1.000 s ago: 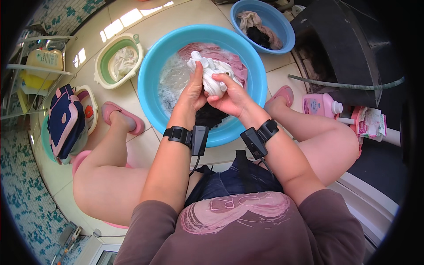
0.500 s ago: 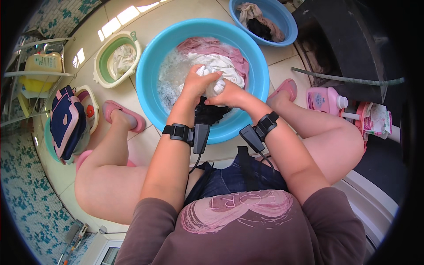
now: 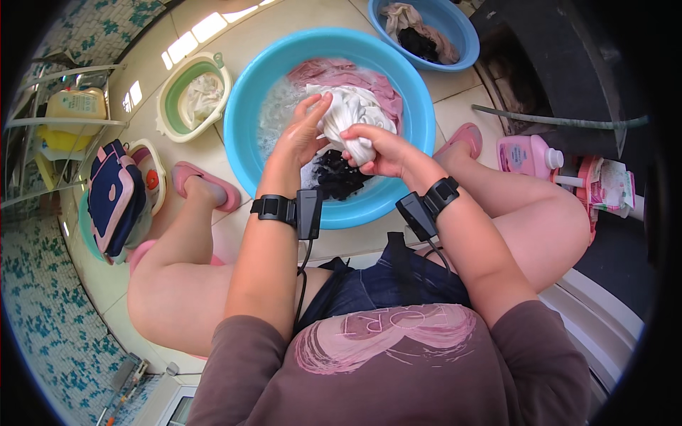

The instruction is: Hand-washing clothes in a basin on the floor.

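Note:
A bunched white cloth [image 3: 353,113] hangs over the large blue basin [image 3: 239,131], with my right hand [image 3: 384,148] closed round its lower end. My left hand [image 3: 304,135] is at the cloth's left side, fingers stretched out and apart, not gripping it. Whether its fingertips touch the cloth I cannot tell. Behind the white cloth, pink fabric [image 3: 330,72] lies in the basin. A wet black cloth [image 3: 339,175] rests in the near part, below my hands. Sudsy water [image 3: 273,117] shows at the left.
A smaller blue basin [image 3: 465,42] with clothes stands at the far right, a green and white tub [image 3: 165,99] with white cloth at the left. Pink bottle [image 3: 524,154] and hose [image 3: 554,118] are at the right; a navy bag [image 3: 114,199] and wire rack [image 3: 67,122] at the left.
My left hand has let go of the white cloth and opened, moving a little left. My right hand has shifted slightly right, still gripping the cloth, which now hangs in longer folds.

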{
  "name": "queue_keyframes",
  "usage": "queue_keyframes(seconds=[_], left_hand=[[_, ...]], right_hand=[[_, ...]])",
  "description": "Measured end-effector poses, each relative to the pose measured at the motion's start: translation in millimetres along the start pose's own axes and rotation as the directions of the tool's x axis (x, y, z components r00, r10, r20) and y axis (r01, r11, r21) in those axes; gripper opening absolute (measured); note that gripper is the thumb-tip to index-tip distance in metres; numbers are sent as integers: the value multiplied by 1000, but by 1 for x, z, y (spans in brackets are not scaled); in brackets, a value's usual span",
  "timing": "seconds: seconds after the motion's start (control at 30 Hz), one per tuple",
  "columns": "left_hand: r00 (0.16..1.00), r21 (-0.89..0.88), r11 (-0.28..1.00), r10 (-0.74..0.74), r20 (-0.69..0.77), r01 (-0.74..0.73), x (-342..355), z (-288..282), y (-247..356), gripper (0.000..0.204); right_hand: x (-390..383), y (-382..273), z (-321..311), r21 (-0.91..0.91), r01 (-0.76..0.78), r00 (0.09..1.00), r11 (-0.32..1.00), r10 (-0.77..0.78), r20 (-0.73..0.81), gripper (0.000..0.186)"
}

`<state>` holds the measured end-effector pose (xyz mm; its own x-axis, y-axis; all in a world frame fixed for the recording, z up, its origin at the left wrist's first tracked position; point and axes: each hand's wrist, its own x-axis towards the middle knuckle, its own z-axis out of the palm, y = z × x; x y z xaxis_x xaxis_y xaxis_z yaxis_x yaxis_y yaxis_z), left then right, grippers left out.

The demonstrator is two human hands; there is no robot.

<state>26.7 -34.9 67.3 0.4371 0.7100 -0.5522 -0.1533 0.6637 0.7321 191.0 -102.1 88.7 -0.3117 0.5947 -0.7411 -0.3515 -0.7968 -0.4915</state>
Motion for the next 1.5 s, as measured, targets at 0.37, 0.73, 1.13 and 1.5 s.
queue_keyframes(seconds=[0.37,0.73,1.13,1.5], left_hand=[[850,-362,909,352,391,-209,-16,7,34,65],[925,23,985,152,349,-171,-4,14,25,41],[939,856,504,336,-75,-112,8,17,-76,55],[710,746,451,703,41,-490,26,12,17,55]], right_hand=[[-13,5,29,507,-243,752,827,-169,637,52],[-13,-7,7,-362,35,973,932,52,227,37],[39,107,7,-722,177,858,669,-464,-219,63],[48,-10,-23,-780,306,571,546,-761,-309,49]])
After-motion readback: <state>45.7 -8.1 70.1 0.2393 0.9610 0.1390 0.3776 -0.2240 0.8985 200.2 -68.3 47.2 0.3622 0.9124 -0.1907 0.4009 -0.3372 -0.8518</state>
